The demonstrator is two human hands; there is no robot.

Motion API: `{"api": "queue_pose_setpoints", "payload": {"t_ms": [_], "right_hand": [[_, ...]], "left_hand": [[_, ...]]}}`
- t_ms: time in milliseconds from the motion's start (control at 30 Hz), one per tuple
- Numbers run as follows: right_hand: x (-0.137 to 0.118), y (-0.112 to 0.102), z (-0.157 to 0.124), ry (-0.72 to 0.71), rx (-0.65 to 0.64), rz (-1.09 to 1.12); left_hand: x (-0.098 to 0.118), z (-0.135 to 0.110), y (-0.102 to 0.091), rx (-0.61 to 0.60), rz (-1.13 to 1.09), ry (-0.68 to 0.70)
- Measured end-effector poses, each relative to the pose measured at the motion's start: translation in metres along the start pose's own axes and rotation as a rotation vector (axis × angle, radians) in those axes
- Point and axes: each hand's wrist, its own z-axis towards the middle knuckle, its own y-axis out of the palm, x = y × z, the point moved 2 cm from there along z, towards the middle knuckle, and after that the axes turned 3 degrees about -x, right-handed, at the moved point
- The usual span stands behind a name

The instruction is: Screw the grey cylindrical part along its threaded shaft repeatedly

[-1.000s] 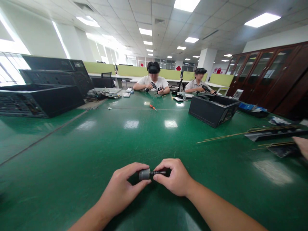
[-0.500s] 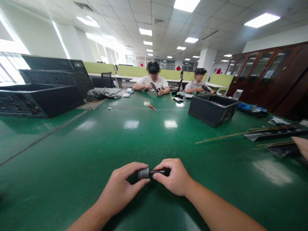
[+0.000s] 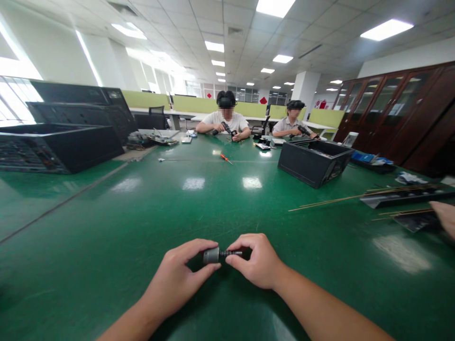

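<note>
Close to me, just over the green table, is a grey cylinder [image 3: 211, 255] with a thin, dark, ridged shaft [image 3: 236, 253] sticking out of its right end. The part lies level, and its exact kind cannot be made out. My left hand [image 3: 181, 270] is closed on the cylinder, thumb below and forefinger above. The shaft is pinched between the thumb and fingers of my right hand [image 3: 260, 261], its bright tip showing between them. Fingers hide part of both ends.
An orange screwdriver [image 3: 225, 158] lies mid-table. Dark computer cases stand at left [image 3: 85, 149] and right [image 3: 309, 163]. Thin rods [image 3: 330, 202] and black metal channels [image 3: 394, 196] lie at right, near another person's hand [image 3: 444, 218]. Two people sit across the table holding power drills.
Both hands keep the same grip on the grey cylinder and its shaft. The whole view has shifted only very slightly.
</note>
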Motion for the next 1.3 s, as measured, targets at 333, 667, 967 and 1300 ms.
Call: {"api": "queue_pose_setpoints", "payload": {"t_ms": [333, 667, 967, 1300], "right_hand": [[-0.0004, -0.0007, 0.0007, 0.0, 0.005, -0.009], [-0.0013, -0.0003, 0.0004, 0.007, 0.004, -0.005], [0.0004, -0.0006, 0.0001, 0.017, 0.008, -0.003], [0.0011, -0.0008, 0.0011, 0.02, 0.009, 0.001]], "left_hand": [[0.0003, 0.0008, -0.0006, 0.011, 0.003, 0.01], [-0.0018, -0.0012, -0.0015, 0.018, 0.012, 0.009], [-0.0035, -0.0012, -0.0016, 0.032, 0.022, 0.015], [-0.0008, 0.0006, -0.0025, 0.034, 0.029, 0.004]]}}
